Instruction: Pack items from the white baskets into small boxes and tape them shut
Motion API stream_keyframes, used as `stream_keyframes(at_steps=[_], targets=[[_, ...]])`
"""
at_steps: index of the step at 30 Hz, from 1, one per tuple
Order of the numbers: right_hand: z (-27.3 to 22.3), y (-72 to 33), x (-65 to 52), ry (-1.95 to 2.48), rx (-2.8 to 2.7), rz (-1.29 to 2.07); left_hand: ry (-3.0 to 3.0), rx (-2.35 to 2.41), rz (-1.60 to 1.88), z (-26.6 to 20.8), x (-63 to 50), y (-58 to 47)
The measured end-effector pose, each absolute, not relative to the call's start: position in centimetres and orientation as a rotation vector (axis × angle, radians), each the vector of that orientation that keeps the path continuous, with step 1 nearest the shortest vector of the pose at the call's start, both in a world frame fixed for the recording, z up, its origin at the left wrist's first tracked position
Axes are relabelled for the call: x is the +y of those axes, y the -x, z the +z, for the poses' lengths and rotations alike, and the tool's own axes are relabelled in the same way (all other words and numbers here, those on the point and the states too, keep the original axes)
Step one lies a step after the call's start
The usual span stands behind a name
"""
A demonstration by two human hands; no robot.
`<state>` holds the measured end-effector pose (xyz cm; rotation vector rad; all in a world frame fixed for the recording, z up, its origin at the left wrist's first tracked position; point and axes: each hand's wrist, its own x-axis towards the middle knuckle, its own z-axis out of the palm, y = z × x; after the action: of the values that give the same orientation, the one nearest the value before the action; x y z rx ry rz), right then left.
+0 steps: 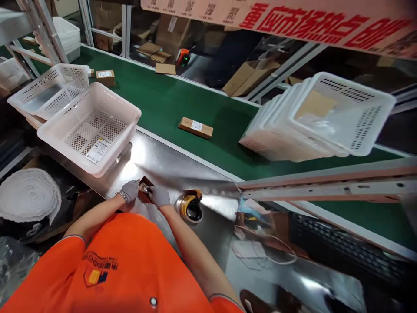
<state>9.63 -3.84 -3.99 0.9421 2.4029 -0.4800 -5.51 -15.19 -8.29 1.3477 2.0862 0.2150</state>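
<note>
Small brown cardboard box (142, 194) sits low in the head view, held open-topped between the two gloved hands at the near edge of the metal surface (176, 165), close to the orange shirt (127, 261). The left hand (130, 190), with a watch (124, 198) at its wrist, pinches the box's left side; the right hand (159, 196) is bent over the right side with its fingers at the opening, by something shiny, and whether it grips that cannot be told. Just right of it stands a round yellow-and-black item (192, 208). A white plastic basket (94, 119) with a printed label (98, 150) inside lies to the left, beyond the box. Farther off, a longer cardboard carton (186, 124) rests on the green conveyor belt (228, 121), left of stacked white baskets (283, 130). A black keyboard (345, 243) lies at right.
</note>
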Motion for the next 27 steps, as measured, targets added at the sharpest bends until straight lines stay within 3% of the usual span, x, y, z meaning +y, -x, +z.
stream_keyframes(at_steps=[11,18,22,27], targets=[[-5.9,-10.3,-3.9,-0.861,2.47,-0.539,-1.533,1.931,0.195,-8.3,-15.9,4.4],[-9.5,-21.1,-3.4,-1.016,3.074,-1.15,-1.239,2.062,0.375,-7.9,-14.4,4.1],[-11.2,-23.7,-4.7,-1.004,3.029,-1.215,-1.317,2.052,0.296,-7.6,-13.4,3.8],[-12.6,-19.7,-5.5,-0.902,2.954,-1.211,-1.395,2.03,0.129,-7.1,-12.0,2.5]])
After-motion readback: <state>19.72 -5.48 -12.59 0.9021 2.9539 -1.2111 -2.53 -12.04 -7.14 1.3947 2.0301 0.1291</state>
